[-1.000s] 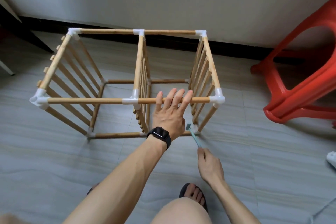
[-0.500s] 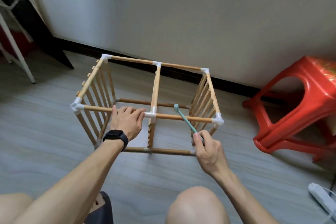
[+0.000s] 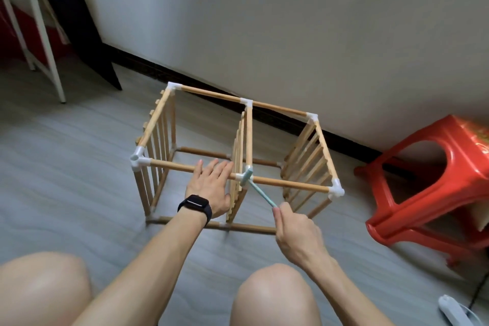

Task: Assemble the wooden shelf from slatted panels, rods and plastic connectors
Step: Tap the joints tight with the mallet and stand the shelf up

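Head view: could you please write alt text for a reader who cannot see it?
A right hand holds a green mallet against the middle connector of a wooden shelf frame; the left hand rests on its front rod.
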`<state>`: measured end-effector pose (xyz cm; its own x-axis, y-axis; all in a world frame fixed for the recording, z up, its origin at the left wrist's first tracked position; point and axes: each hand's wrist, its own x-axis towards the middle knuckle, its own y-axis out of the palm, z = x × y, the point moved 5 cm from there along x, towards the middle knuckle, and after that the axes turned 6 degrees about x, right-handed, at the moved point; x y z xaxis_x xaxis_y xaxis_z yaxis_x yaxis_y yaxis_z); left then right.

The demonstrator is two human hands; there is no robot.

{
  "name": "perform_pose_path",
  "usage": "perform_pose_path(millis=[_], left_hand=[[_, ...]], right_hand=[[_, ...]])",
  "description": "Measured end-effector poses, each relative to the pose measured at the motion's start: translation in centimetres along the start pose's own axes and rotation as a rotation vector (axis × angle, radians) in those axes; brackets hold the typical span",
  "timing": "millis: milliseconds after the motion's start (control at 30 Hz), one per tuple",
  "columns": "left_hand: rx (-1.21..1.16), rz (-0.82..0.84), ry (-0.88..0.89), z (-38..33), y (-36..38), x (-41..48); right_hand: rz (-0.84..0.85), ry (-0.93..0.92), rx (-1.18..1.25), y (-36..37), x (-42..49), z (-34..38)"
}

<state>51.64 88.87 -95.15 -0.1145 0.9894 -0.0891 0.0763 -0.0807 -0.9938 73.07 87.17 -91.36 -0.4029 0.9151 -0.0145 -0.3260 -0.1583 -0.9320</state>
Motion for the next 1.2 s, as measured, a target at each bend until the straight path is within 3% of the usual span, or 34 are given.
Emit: perform_pose_path(millis=[100,233,400,567,733,933,1100,1200], left_hand=[[0.0,-0.019,-0.011,0.2,0.0,0.2],[0.071,-0.036,0.054,0.1,-0.2,0.4],[0.337,0.031,0.286,2.2,-3.5,4.8],[0.618,0.097,0.559,0.9,-3.5,8.6],[0.581,0.115,0.649,-0.1,-3.0,10.2],[0.319,0.121,0.653,-0.3,-2.5,10.8],[0.249,0.054,0.657,-0.9,-2.9,10.8],[0.23,0.026,0.651,-1.0,-3.2,10.5]], right_hand=[[-0.275,-0.075,0.217,-1.3,-0.3,0.5],[0.075,0.045,0.009,0.6,-0.1,-0.6],[-0.149,-0.042,0.303,-1.8,0.2,-1.2],[-0.174,-0.075,0.316,-1.9,0.2,-1.2],[-0.197,-0.04,0.302,-0.7,0.1,-2.5],[-0.13,-0.035,0.159,-0.4,0.8,-2.7],[-0.375,-0.029,0.379,-2.3,0.7,-1.3],[-0.09,-0.043,0.037,0.0,0.8,-0.6]])
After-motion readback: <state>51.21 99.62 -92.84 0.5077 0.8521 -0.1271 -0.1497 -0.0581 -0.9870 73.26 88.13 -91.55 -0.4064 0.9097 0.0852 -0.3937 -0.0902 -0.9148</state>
